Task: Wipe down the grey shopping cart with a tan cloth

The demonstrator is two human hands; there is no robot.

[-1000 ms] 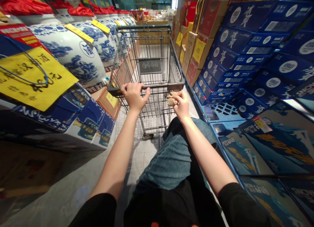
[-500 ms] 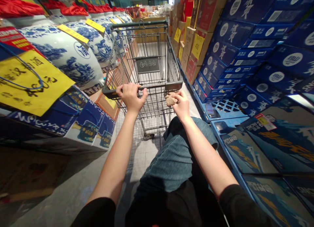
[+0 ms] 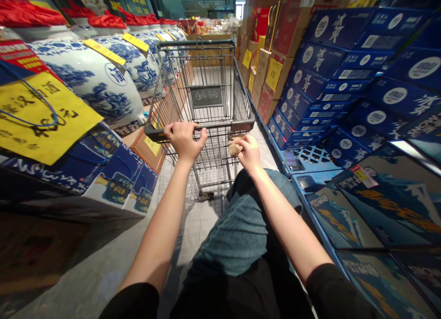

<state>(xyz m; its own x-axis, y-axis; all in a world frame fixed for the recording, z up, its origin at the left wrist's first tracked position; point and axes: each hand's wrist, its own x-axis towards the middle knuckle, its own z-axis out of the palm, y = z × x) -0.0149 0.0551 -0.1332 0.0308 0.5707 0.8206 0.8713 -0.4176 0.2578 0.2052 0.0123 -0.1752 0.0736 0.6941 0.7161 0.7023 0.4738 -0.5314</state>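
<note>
My left hand (image 3: 188, 141) is wrapped over the left part of the handle of a metal shopping cart (image 3: 206, 96), its thumb sticking out to the right. Just below the handle's right end, my right hand (image 3: 250, 154) pinches a small tan, lumpy thing (image 3: 235, 148) between thumb and fingertips. Whether that is crumpled cloth, paper or something else I cannot tell. No goods show in the cart's wire basket, which lies straight ahead of me.
Large blue-and-white jars (image 3: 99, 85) with red cloth tops and blue gift boxes (image 3: 113, 181) line the left. Stacked blue cartons (image 3: 320, 71) and a blue plastic pallet (image 3: 315, 156) border the right. Tiled floor (image 3: 203, 218) runs between them.
My right hand has shifted slightly down and left with the tan thing, further from the handle. My left hand stays on the handle. The view has tilted a little.
</note>
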